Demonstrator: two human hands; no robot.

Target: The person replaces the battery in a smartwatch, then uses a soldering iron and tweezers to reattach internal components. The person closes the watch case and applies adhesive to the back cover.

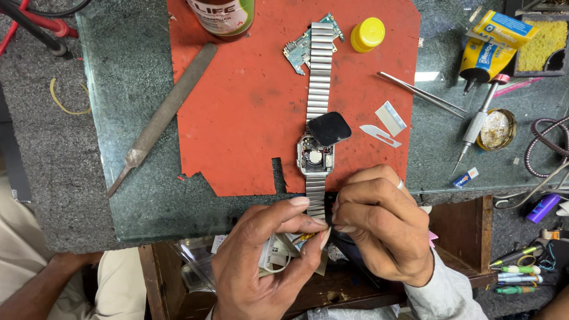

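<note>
One head-worn camera looks steeply down, close over the glass-topped workbench and hands.

Bare red mat is left open ahead-left of the hands. Straight ahead, passage is blocked by the opened watch; ahead-right, by a blade and tweezers.

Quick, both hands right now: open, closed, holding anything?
Left hand: fingers pinched on something small at the near end of the metal watch band; what it is cannot be told.
Right hand: fingers curled shut, pinching at that same spot.
</note>
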